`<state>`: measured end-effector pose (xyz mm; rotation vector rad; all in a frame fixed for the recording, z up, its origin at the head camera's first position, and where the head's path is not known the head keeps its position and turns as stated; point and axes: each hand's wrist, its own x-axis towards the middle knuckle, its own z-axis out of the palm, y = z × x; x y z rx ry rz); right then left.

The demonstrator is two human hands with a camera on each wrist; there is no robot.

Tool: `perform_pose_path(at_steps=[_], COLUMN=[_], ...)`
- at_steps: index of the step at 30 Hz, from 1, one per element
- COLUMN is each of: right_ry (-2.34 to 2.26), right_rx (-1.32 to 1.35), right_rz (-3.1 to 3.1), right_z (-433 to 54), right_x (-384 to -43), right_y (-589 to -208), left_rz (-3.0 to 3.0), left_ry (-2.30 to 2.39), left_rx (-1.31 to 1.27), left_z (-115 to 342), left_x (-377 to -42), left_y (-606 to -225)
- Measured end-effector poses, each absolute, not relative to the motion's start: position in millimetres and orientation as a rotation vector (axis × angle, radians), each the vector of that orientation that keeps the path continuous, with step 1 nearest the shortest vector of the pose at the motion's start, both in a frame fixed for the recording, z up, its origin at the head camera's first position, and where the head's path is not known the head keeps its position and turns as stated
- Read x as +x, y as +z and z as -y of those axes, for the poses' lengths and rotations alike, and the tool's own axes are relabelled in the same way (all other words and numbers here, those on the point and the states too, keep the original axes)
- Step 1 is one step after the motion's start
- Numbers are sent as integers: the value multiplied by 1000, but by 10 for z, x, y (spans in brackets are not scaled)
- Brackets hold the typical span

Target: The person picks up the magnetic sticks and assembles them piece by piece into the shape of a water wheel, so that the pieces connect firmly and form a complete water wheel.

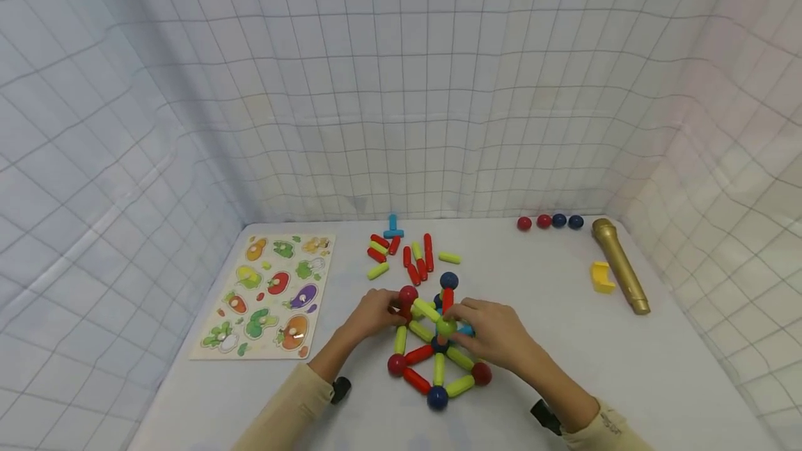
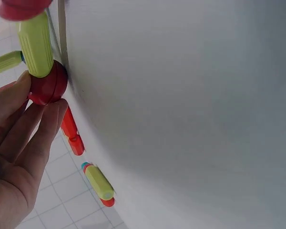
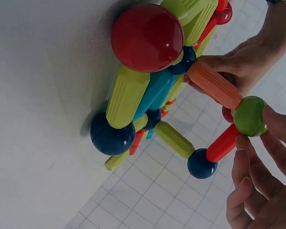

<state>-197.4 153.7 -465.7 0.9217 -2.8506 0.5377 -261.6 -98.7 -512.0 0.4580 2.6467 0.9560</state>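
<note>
A built frame of balls and rods stands on the table, with a lime rod, a red rod and a dark blue ball at its front. My left hand is at its left side. In the left wrist view its thumb and fingers pinch a red ball at the end of a lime rod. My right hand holds the green ball at its fingertips, high on the frame. An orange rod and a red rod meet that ball.
Loose red and lime rods lie behind the frame, near two blue rods. A vegetable puzzle board lies left. At right are a gold tube, a yellow piece and several red and blue balls.
</note>
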Motion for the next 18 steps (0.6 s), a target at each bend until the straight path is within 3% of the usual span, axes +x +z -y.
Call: perform_pose_path(at_steps=[13, 18], right_ry=[547, 567], right_rx=[869, 868], right_rz=[2795, 2774], right_z=[-1545, -1546], right_x=[-1902, -1881], right_y=[-4717, -4743], left_rz=[-2578, -2875], left_ry=[949, 701], left_rx=[542, 392], left_z=[894, 1028], left_x=[-2937, -3259], left_y=[-5137, -5081])
